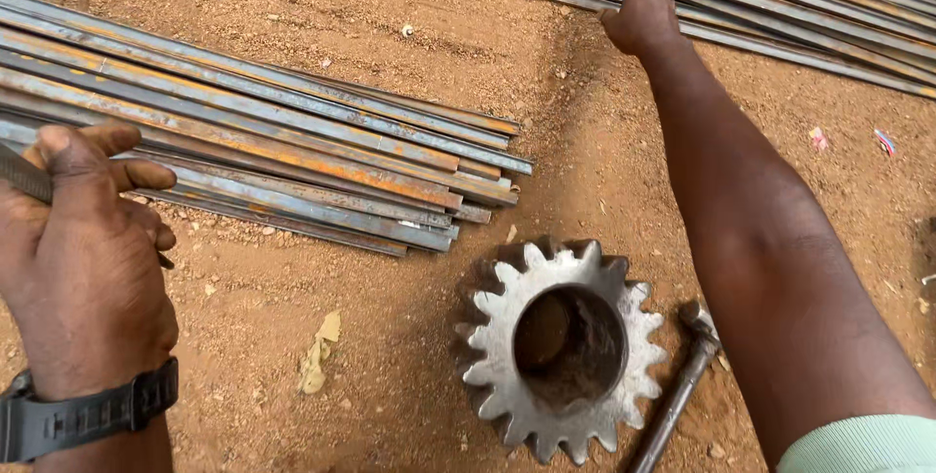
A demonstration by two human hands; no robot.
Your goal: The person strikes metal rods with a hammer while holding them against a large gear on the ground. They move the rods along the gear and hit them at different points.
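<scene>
My left hand [83,239], with a black watch on its wrist, is closed around the near end of a flat steel bar [21,176] at the left edge. That bar belongs to a pile of rusty flat steel bars [292,146] lying on the red dirt. My right hand [643,10] is stretched far out, fingers extended, resting on a second pile of long steel bars [799,5] at the top right. I cannot see whether it grips one of them. A large toothed steel gear [561,346] with a round hole lies on the ground between my arms.
A hammer [682,385] with a metal handle lies just right of the gear, partly under my right arm. Small scraps of paper and leaf [317,351] dot the dirt ground [546,102].
</scene>
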